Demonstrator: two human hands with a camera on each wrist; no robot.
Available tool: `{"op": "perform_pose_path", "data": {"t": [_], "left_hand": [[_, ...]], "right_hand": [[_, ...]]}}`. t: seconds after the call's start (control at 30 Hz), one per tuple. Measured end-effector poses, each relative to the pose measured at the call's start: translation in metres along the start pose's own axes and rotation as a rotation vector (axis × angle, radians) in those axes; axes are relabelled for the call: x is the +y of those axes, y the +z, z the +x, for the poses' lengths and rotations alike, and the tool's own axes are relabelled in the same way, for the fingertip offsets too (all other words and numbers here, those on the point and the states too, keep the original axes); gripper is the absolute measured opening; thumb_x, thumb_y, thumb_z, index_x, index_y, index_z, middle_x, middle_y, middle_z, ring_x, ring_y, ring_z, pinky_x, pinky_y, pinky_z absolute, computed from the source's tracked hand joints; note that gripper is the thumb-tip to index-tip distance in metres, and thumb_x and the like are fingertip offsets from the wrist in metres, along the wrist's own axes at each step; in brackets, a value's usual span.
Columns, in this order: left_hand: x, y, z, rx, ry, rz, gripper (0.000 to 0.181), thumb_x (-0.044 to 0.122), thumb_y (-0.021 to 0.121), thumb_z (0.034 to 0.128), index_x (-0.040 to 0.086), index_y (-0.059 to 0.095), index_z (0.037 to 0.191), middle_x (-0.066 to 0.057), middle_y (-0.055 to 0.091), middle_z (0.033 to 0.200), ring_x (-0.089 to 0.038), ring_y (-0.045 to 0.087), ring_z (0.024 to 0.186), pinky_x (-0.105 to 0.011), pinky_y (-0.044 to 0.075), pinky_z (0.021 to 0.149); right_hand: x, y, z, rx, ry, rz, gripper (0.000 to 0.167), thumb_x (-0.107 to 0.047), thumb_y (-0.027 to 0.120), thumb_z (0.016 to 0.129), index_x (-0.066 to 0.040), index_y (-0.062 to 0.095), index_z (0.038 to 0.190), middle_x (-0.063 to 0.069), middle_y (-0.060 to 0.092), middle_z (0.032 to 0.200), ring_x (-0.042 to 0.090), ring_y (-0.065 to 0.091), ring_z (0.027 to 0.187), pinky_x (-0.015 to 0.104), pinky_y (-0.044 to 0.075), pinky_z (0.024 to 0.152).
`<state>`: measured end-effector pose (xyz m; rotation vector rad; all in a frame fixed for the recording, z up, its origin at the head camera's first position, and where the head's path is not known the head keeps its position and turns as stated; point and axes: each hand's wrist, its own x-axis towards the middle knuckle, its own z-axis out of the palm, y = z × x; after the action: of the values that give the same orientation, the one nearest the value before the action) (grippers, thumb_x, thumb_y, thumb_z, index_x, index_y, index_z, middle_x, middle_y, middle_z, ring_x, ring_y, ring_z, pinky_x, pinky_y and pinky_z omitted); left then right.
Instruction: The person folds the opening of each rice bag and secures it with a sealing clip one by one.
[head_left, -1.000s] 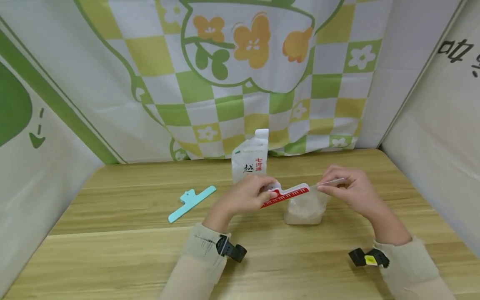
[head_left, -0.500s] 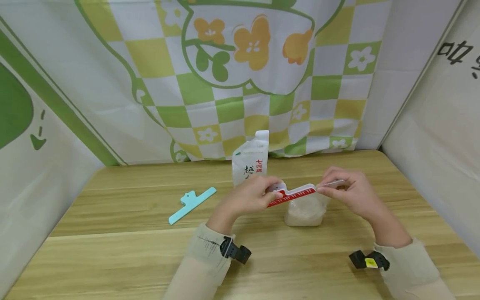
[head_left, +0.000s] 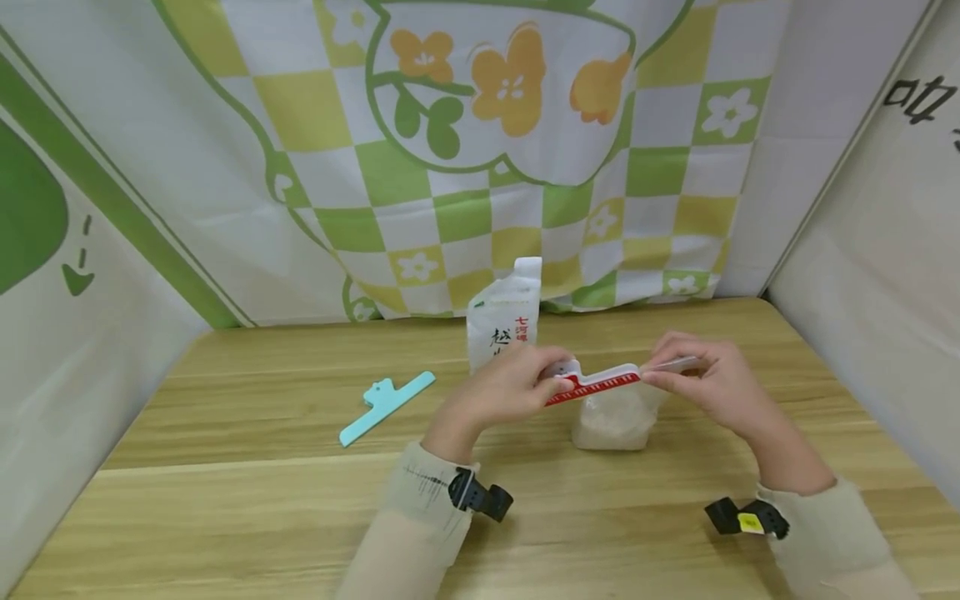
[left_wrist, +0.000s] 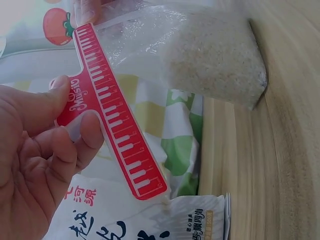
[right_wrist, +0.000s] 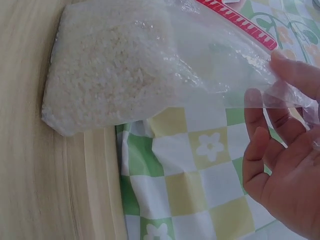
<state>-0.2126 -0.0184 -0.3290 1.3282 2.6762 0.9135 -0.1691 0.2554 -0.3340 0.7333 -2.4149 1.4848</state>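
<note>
My left hand pinches the handle of a red and white bag clip printed with piano keys and the word Music. My right hand pinches the folded top of a clear plastic bag of rice. That bag stands on the table, its top stretched up toward my right fingers. The clip's far end comes right up to my right fingertips, along the bag's upper part. How much of the plastic lies between the clip's bars cannot be told.
A white printed bag stands behind my left hand, partly hidden by it. To the left, a light blue bag clip lies on the wooden table. A checked flowered cloth hangs along the table's back edge.
My left hand has moved the red clip rightward along the top of the rice bag, up to my right fingertips. The right hand keeps its pinch and has barely moved.
</note>
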Motion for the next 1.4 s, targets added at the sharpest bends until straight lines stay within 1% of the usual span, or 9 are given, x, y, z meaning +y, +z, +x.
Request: {"op": "perform_pose_path", "data": {"t": [0.1, 0.2, 0.37, 0.43, 0.7, 0.93, 1.07, 1.23, 1.4], "left_hand": [[0.001, -0.001, 0.002, -0.002, 0.007, -0.018, 0.021, 0.017, 0.062, 0.0986, 0.003, 0.068, 0.114, -0.002, 0.065, 0.082, -0.01, 0.053, 0.069, -0.023, 0.046, 0.071], [0.001, -0.001, 0.003, -0.01, 0.012, -0.04, 0.022, 0.017, 0.062, 0.0988, 0.002, 0.067, 0.114, -0.004, 0.066, 0.085, -0.011, 0.054, 0.071, -0.023, 0.046, 0.071], [0.001, -0.001, 0.005, -0.02, -0.001, -0.056, 0.023, 0.017, 0.061, 0.099, 0.002, 0.067, 0.116, -0.005, 0.067, 0.089, -0.012, 0.054, 0.074, -0.023, 0.046, 0.072], [0.001, -0.001, 0.006, -0.023, -0.008, -0.063, 0.024, 0.017, 0.061, 0.0989, 0.002, 0.067, 0.116, -0.005, 0.067, 0.091, -0.012, 0.055, 0.076, -0.023, 0.046, 0.072], [0.0, 0.001, 0.006, 0.007, -0.017, -0.098, 0.023, 0.017, 0.062, 0.0984, 0.003, 0.068, 0.116, -0.006, 0.071, 0.098, -0.012, 0.059, 0.081, -0.023, 0.049, 0.076], [0.002, 0.004, 0.007, 0.025, -0.012, -0.13, 0.023, 0.019, 0.062, 0.0986, 0.006, 0.068, 0.116, -0.004, 0.069, 0.092, -0.01, 0.055, 0.074, -0.021, 0.046, 0.068], [0.004, 0.006, 0.007, 0.035, -0.008, -0.135, 0.022, 0.02, 0.062, 0.0988, 0.007, 0.068, 0.116, -0.002, 0.068, 0.087, -0.009, 0.051, 0.068, -0.02, 0.043, 0.064], [0.005, 0.006, 0.006, 0.031, -0.037, -0.154, 0.022, 0.02, 0.061, 0.0993, 0.008, 0.068, 0.116, -0.001, 0.066, 0.085, -0.008, 0.048, 0.065, -0.02, 0.041, 0.062], [0.005, 0.007, 0.003, 0.023, -0.095, -0.202, 0.021, 0.02, 0.06, 0.0998, 0.009, 0.068, 0.116, -0.001, 0.066, 0.088, -0.009, 0.049, 0.066, -0.02, 0.041, 0.061]], "right_hand": [[0.0, -0.006, -0.002, -0.031, 0.023, -0.016, 0.012, 0.004, 0.071, 0.087, -0.007, 0.073, 0.091, -0.01, 0.066, 0.092, 0.007, 0.063, 0.082, 0.024, 0.054, 0.069], [0.001, -0.013, -0.005, -0.026, 0.034, -0.023, 0.011, 0.005, 0.068, 0.089, -0.005, 0.07, 0.095, -0.011, 0.067, 0.094, 0.005, 0.064, 0.089, 0.021, 0.052, 0.076], [0.001, -0.021, -0.008, 0.002, 0.003, -0.013, 0.015, 0.01, 0.066, 0.088, -0.004, 0.07, 0.092, -0.008, 0.068, 0.093, 0.005, 0.062, 0.094, 0.014, 0.045, 0.089], [0.0, -0.021, -0.008, 0.009, 0.0, -0.007, 0.016, 0.01, 0.067, 0.088, -0.005, 0.071, 0.09, -0.007, 0.069, 0.093, 0.006, 0.063, 0.094, 0.014, 0.045, 0.09], [-0.003, -0.018, -0.005, 0.04, 0.006, -0.029, 0.016, 0.009, 0.069, 0.087, -0.007, 0.073, 0.088, -0.005, 0.07, 0.092, 0.006, 0.064, 0.094, 0.014, 0.047, 0.09], [-0.005, -0.014, -0.003, 0.035, 0.001, -0.011, 0.018, 0.009, 0.069, 0.086, -0.009, 0.073, 0.087, -0.004, 0.07, 0.091, 0.006, 0.064, 0.093, 0.014, 0.046, 0.09], [-0.005, -0.016, -0.002, 0.001, -0.005, -0.033, 0.017, 0.008, 0.07, 0.086, -0.009, 0.073, 0.088, -0.002, 0.07, 0.092, 0.006, 0.064, 0.094, 0.014, 0.047, 0.09], [-0.001, -0.026, -0.004, -0.068, 0.059, -0.054, 0.011, 0.003, 0.068, 0.09, -0.007, 0.071, 0.095, -0.012, 0.068, 0.097, 0.002, 0.063, 0.09, 0.018, 0.053, 0.077], [0.005, -0.03, -0.005, -0.088, 0.075, 0.026, 0.011, 0.006, 0.065, 0.091, -0.001, 0.071, 0.097, -0.014, 0.067, 0.096, 0.001, 0.063, 0.083, 0.022, 0.056, 0.07]]}}
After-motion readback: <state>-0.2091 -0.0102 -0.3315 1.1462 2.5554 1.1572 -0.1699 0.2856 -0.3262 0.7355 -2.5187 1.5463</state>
